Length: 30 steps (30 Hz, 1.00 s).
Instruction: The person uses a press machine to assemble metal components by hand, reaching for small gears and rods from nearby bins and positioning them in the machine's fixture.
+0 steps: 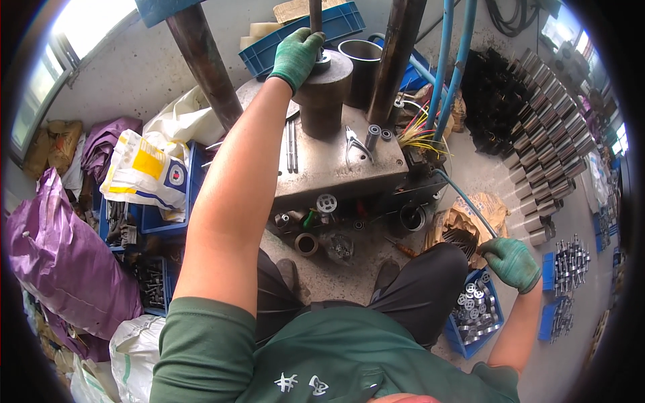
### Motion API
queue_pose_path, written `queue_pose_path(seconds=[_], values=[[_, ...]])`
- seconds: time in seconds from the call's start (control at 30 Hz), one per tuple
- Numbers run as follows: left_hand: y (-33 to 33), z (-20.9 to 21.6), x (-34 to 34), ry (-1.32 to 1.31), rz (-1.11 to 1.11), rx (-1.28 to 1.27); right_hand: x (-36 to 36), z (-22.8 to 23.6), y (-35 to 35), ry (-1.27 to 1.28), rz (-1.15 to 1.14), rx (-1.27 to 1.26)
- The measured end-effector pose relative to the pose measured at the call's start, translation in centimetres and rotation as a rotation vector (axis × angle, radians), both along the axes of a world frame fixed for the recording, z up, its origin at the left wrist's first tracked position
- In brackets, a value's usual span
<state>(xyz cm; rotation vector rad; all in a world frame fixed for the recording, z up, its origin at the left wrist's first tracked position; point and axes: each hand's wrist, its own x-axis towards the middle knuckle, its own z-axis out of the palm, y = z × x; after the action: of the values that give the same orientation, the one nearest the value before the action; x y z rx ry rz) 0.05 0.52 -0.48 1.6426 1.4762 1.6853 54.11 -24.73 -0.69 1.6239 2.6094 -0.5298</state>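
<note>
My left hand [295, 58], in a green glove, reaches up to the press with its fingers curled around the lower part of an upright dark metal rod [315, 15]. Just under the fingers, a small dark ring-shaped part [323, 62] sits on a thick round steel block [327, 75]. The hand partly covers both rod and part. At the right, my gloved right hand [512, 264] is closed around the end of a long blue-grey lever [468, 204] that slants up to the machine. Pliers [357, 145] and a short metal sleeve [373, 136] rest on the press table [316, 176].
Dark steel columns [201, 57] flank the block. A blue bin [474, 316] of metal parts stands below my right hand, beside a torn paper sack [480, 208]. Stacked metal cylinders [547, 134] line the right. Purple sacks [70, 255] crowd the left.
</note>
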Motion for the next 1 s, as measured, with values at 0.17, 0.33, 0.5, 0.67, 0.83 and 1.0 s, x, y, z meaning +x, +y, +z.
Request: queue_pose_path(seconds=[0.17, 0.33, 0.5, 0.67, 0.83, 1.0], values=[[-0.2, 0.0, -0.1, -0.016, -0.008, -0.005, -0.9, 0.1, -0.4, 0.215, -0.164, 0.087], [-0.1, -0.1, 0.1, -0.033, -0.015, -0.005, -0.1, 0.0, 0.2, 0.031, -0.010, 0.012], [-0.1, 0.0, -0.1, -0.002, 0.017, 0.020, -0.5, 0.7, 1.3, 0.195, -0.154, 0.178], [0.7, -0.6, 0.4, -0.011, 0.001, 0.106, -0.6, 2.9, 7.5, 0.391, -0.189, 0.735], [0.0, -0.3, 0.5, 0.001, 0.011, 0.045, -1.3, 7.0, 16.3, 0.282, -0.214, 1.022], [-0.3, 0.0, 0.8, -0.017, -0.020, 0.020, -1.0, 8.5, 20.9, 0.134, -0.332, 0.926]])
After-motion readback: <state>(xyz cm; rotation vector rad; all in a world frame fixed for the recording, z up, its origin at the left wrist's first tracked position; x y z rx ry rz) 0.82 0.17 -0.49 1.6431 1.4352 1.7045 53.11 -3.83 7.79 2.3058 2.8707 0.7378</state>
